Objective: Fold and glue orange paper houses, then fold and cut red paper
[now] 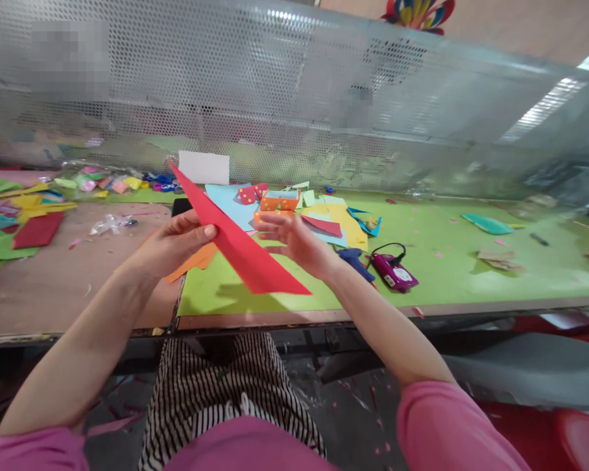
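A flat sheet of red paper (248,252), long and pointed at its far end, is held tilted above the table. My left hand (184,239) pinches its left edge, thumb on top and fingers behind. To the right of the sheet, my right hand (299,242) has its fingers stretched out and apart, holding nothing. Beyond that hand are orange pieces with yellow dots (279,201) and a red dotted piece (251,193). Light blue paper (230,206) lies partly hidden behind the red sheet.
A blue glue gun (357,263) and a purple corded box (395,271) lie on the green table covering (436,261). Coloured scraps (34,206) are heaped at the left. A perforated metal screen (255,85) stands along the back, with a white card (204,168) before it.
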Motion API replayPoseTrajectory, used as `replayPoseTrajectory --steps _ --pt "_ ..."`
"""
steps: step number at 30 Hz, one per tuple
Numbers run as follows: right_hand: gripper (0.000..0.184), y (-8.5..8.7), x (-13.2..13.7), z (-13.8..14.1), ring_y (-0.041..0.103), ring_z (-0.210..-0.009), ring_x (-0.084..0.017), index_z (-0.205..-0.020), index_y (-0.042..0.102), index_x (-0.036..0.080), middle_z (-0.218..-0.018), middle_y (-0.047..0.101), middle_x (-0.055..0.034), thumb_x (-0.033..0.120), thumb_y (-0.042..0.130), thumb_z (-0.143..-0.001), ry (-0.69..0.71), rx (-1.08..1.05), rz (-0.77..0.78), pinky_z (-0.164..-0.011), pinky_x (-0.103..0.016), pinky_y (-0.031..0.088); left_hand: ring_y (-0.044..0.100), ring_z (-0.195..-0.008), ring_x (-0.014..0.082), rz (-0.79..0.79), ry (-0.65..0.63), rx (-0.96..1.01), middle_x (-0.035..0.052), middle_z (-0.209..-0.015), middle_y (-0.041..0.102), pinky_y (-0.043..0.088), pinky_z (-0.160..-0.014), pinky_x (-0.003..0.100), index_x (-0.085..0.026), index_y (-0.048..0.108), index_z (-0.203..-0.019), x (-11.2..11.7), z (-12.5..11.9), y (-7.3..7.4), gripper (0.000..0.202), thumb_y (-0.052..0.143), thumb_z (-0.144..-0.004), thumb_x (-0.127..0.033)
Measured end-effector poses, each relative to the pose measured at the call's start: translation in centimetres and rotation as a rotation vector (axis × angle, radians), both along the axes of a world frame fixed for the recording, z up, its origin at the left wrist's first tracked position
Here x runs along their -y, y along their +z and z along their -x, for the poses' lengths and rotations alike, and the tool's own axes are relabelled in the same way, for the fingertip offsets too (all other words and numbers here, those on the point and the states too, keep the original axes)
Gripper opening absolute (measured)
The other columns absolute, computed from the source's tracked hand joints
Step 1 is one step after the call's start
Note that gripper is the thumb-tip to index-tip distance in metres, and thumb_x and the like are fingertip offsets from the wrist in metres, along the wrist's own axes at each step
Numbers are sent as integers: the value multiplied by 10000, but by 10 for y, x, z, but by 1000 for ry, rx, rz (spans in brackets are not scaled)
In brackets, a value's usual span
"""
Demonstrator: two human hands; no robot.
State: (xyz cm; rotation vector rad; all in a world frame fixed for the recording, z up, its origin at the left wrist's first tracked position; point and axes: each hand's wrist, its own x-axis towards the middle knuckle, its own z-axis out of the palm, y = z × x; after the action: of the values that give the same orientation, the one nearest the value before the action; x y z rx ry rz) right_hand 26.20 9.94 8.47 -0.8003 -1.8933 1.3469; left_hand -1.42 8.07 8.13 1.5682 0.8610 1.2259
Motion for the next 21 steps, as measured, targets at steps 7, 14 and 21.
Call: replayPoseTrajectory --steps 7,14,21 --pt "727 -29 25 41 754 -1121 -244 -1424 610 226 -1302 758 -144 714 226 -1046 197 -66 281 -927 -422 617 771 -976 300 141 -177 -141 100 -1062 811 663 -739 379 -265 754 -1162 4 -5 14 577 811 -740 -654" --pt "508 -38 21 36 760 -1039 -219 -1129 676 261 -1209 785 -53 562 845 -756 -99 -398 413 -958 -394 622 732 -1000 208 157 -126 -238 27 -1093 796 623 -840 309 -227 741 -1104 1 5 19 370 754 -830 -474" --pt "491 -24 20 24 695 -1240 -259 -1130 655 262 -1340 735 -80 565 801 -773 -188 -331 245 -1062 -459 601 697 -906 175 58 -18 -382 25 -1068 785 565 -709 237 -188 713 -1143 0 8 45 460 706 -872 -559"
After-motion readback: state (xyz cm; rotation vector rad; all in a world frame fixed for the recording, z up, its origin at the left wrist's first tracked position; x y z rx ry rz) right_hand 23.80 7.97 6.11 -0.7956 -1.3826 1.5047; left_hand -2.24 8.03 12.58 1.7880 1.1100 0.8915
